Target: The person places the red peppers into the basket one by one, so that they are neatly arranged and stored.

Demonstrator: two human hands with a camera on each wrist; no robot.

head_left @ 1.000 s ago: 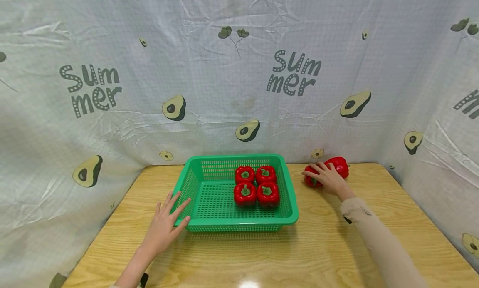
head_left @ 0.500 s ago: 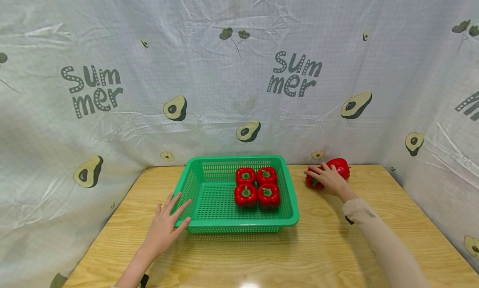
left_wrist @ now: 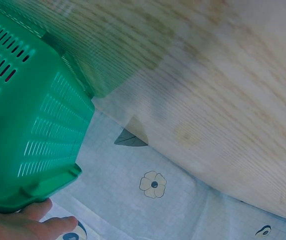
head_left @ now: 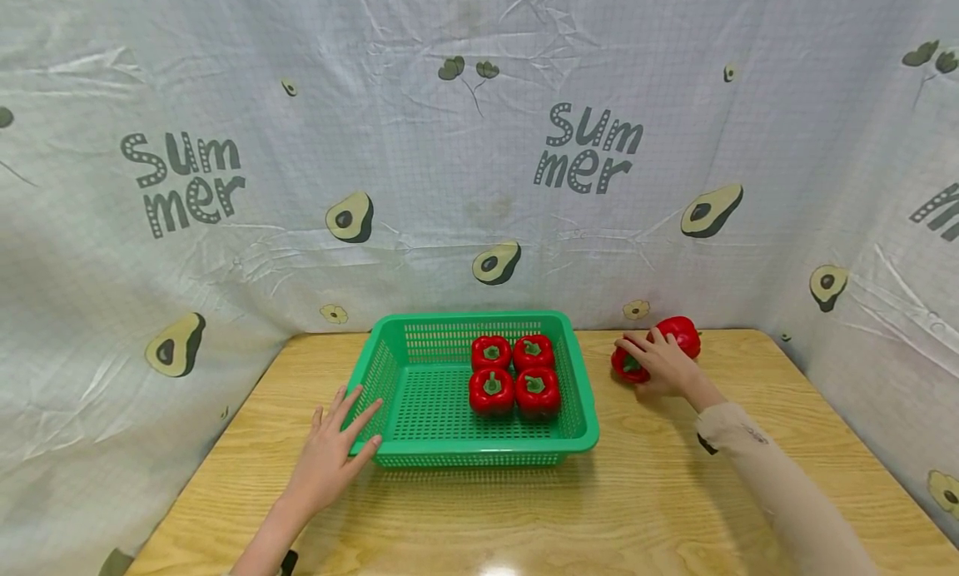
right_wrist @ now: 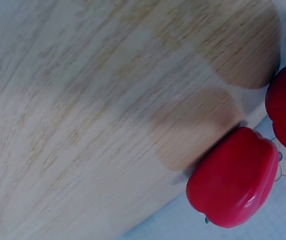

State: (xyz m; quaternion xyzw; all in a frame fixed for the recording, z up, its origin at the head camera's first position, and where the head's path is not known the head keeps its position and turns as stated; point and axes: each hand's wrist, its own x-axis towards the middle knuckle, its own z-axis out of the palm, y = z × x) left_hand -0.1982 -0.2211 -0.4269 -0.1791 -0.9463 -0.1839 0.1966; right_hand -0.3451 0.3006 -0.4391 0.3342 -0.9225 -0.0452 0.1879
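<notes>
At the back right of the table, my right hand point(head_left: 667, 368) grips a red bell pepper point(head_left: 628, 364), fingers over its top and far side. Part of that pepper is hidden under the hand. Just behind it lies another red bell pepper point(head_left: 680, 336), which the right wrist view shows on its side point(right_wrist: 232, 177). My left hand point(head_left: 325, 451) rests with spread fingers on the left rim of a green plastic basket point(head_left: 479, 445). In the left wrist view its fingertips point(left_wrist: 58, 225) touch the rim's edge.
Inside the basket's right half, several red bell peppers point(head_left: 537, 392) stand stem-up in two rows. The wooden table point(head_left: 479, 518) meets a printed cloth point(head_left: 419, 260) at the back and along both sides.
The right hand has drawn slightly toward me and to the right, and the pepper under it has tipped and shifted a little. The left hand and basket stay put.
</notes>
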